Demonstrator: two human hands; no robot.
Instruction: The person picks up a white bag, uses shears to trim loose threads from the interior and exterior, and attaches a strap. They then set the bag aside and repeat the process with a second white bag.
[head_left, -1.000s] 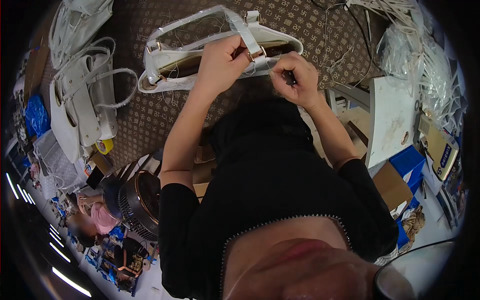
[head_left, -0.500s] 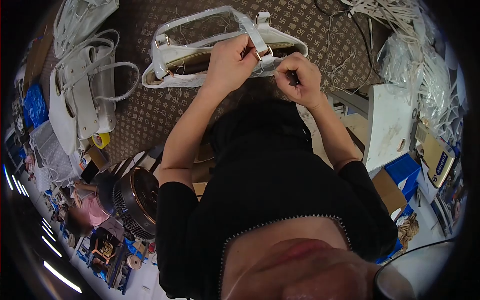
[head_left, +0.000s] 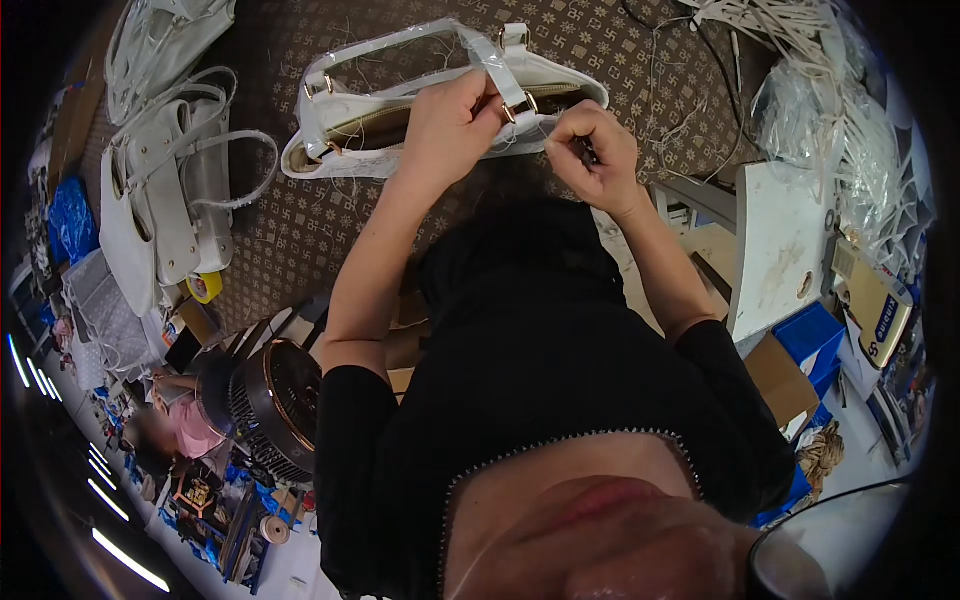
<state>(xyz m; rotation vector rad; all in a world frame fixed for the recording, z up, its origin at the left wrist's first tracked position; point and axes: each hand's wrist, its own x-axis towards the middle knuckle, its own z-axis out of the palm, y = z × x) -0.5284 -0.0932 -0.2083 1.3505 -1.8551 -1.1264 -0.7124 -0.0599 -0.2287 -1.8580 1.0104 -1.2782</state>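
A white handbag (head_left: pixel 345 165) with a gold zip and gold rings lies open-topped on the patterned cloth. Clear plastic film wraps its handles (head_left: pixel 385 42), and loose threads hang about its mouth. The fingers of my left hand (head_left: pixel 447 128) are pinched at the bag's near rim, beside a handle's base; the fingertips are partly hidden. Just right of it, my right hand (head_left: pixel 600 160) is curled round a small dark tool (head_left: pixel 584 150), mostly hidden in the palm. Its thumb and forefinger pinch close to the rim, where a fine thread seems to run.
More white handbags (head_left: pixel 165 200) stand at the left, near a yellow tape roll (head_left: pixel 205 287). White straps and plastic film (head_left: pixel 830 140) are heaped at the right above a white board (head_left: pixel 785 250). A black fan (head_left: pixel 285 400) stands lower left, with a person (head_left: pixel 185 425) beyond it.
The handbag has shifted slightly left and down at its right end. My left hand has moved slightly left with it; my right hand stays almost in place, still closed.
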